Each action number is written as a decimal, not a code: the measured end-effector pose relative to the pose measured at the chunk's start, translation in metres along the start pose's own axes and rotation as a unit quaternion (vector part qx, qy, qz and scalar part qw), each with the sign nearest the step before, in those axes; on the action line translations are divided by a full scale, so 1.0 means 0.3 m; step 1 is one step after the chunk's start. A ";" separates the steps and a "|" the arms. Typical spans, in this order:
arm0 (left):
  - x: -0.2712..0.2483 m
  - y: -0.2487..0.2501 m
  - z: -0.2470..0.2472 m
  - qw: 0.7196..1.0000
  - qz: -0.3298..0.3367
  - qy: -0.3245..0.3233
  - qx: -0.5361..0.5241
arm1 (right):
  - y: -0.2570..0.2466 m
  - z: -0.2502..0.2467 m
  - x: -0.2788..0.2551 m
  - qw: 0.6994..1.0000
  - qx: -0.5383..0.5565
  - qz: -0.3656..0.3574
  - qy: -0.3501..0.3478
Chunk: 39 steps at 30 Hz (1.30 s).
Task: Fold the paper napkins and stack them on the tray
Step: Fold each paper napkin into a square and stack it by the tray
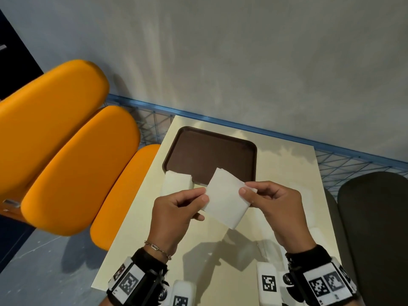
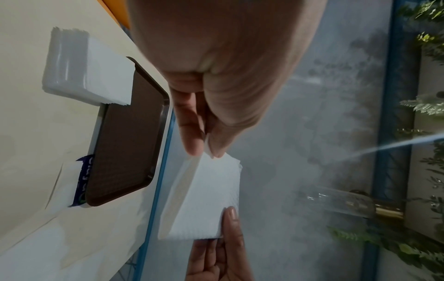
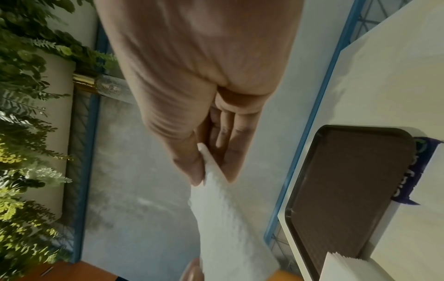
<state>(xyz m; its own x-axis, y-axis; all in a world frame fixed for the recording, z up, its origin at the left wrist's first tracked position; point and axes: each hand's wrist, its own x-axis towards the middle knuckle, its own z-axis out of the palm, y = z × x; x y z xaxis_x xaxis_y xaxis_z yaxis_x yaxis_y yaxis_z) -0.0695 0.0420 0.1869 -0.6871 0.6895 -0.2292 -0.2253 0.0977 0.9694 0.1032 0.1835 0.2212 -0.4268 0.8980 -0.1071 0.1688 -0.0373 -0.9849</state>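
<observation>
Left hand (image 1: 176, 208) and right hand (image 1: 273, 202), both raised above the near half of the table (image 1: 284, 173), hold one white paper napkin (image 1: 225, 197) between them. The left hand pinches the napkin's left edge between thumb and forefinger, the remaining fingers curled; the right hand pinches the right edge likewise. The napkin hangs clear of the table, tilted, its far corner overlapping the view of the tray's near rim; in the left wrist view it appears as a flat, folded sheet with layered edges. Beyond the hands lies a dark brown tray (image 1: 198, 149) with a raised rim, set toward the far left part of the table; its floor is bare apart from what overhangs its near left corner. There a stack of white napkins (image 1: 176, 182) rests partly over the tray's rim and partly on the table, near the table's left edge. A white package with blue print (image 2: 83, 180) lies just beside the tray's right side, touching or nearly touching the rim. More white napkin material (image 1: 318, 235) lies on the table under the right hand, near the right edge. Orange seat cushions (image 1: 72, 164) flank the table's left edge; a dark seat (image 1: 375, 228) flanks the right edge. A blue wire frame (image 1: 265, 131) runs along the far edge, against a grey wall (image 1: 242, 62).
</observation>
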 end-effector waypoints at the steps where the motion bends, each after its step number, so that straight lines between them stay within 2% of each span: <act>1: 0.003 -0.001 0.003 1.000 0.000 0.000 -0.004 | 0.003 0.003 0.000 1.000 0.005 0.001 0.004; 12: 0.020 -0.020 0.006 0.999 -0.008 0.005 -0.031 | 0.022 0.024 0.005 0.998 0.050 0.030 0.014; 14: 0.022 -0.023 0.008 0.999 -0.019 0.009 -0.046 | 0.021 0.026 0.009 0.996 0.055 0.069 -0.020; 17: 0.026 -0.029 0.012 0.997 -0.033 0.019 -0.070 | 0.029 0.042 0.000 0.981 0.070 0.142 -0.116; 20: 0.031 -0.036 0.015 0.997 -0.030 0.029 -0.061 | 0.060 0.051 -0.015 0.972 0.036 0.157 -0.171; 27: 0.039 -0.033 -0.001 0.998 -0.056 0.014 -0.037 | 0.098 0.042 -0.012 0.974 0.037 0.169 -0.148; 34: 0.055 -0.018 -0.012 0.991 -0.094 -0.010 -0.093 | 0.103 0.052 -0.004 0.978 0.064 0.154 -0.129; 39: 0.050 -0.013 -0.043 0.987 -0.098 -0.047 -0.116 | 0.088 0.059 -0.003 0.972 0.100 0.162 -0.139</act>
<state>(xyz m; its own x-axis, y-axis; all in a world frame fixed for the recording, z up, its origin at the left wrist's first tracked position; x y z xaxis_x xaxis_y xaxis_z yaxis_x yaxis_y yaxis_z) -0.0879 0.0428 0.1785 -0.5489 0.7387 -0.3911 -0.5071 0.0776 0.8584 0.0923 0.1738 0.1928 -0.6085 0.6727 -0.4209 0.1696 -0.4078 -0.8972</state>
